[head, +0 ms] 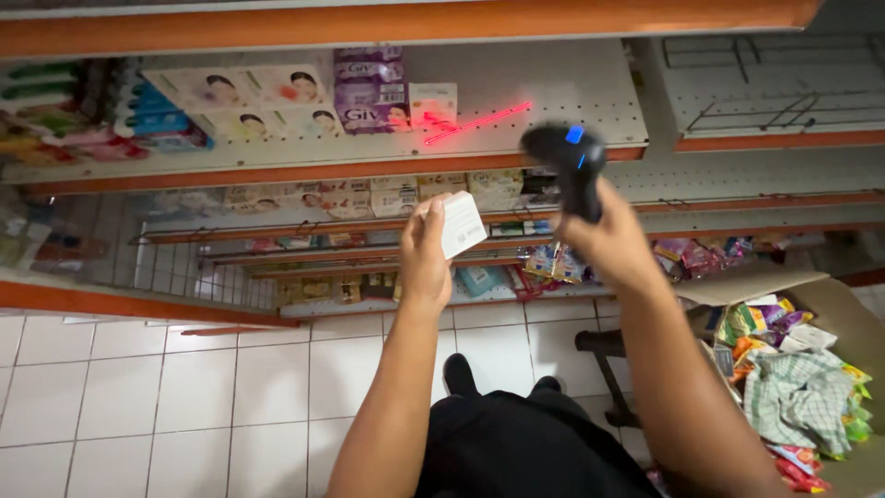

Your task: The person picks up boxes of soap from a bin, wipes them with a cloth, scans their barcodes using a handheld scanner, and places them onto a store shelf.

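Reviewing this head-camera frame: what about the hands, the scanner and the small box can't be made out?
- Black handheld scanner: motion-blurred, trigger hidden by the right hand.
- Small white box: only one face shows, markings too small; the left hand covers its near edge.
- Cardboard box of packets: cut off by the right and bottom edges.
- Lower shelf goods: too blurred to identify.

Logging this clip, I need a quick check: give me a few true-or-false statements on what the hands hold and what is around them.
1. The left hand holds a small white box. True.
2. The right hand is empty. False: it grips a black scanner.
3. A red laser line falls on the shelf. True.
4. The cardboard box at right is empty. False: it holds snack packets and a checked cloth.
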